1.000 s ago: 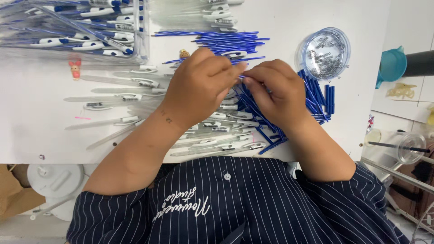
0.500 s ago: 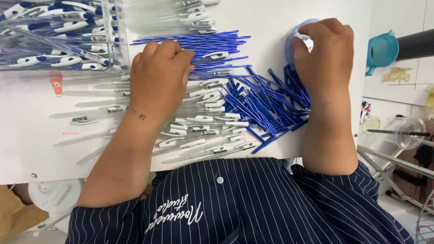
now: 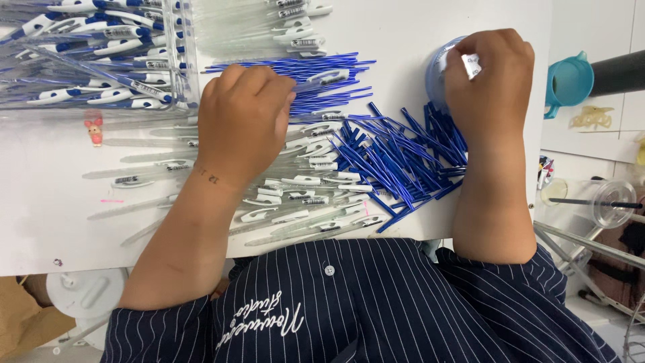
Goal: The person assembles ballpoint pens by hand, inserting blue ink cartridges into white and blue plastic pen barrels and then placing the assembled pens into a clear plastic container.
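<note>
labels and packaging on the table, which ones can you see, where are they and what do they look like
Clear plastic bin, top left: see-through walls, filled with white and blue pens.
Small label bands on the clear pen barrels, centre, beside the left hand: white strips with dark print.
Round clear tub, top right, under the right hand: bluish, see-through.
Embroidered script on the shirt, bottom centre: white on navy pinstripe.
</note>
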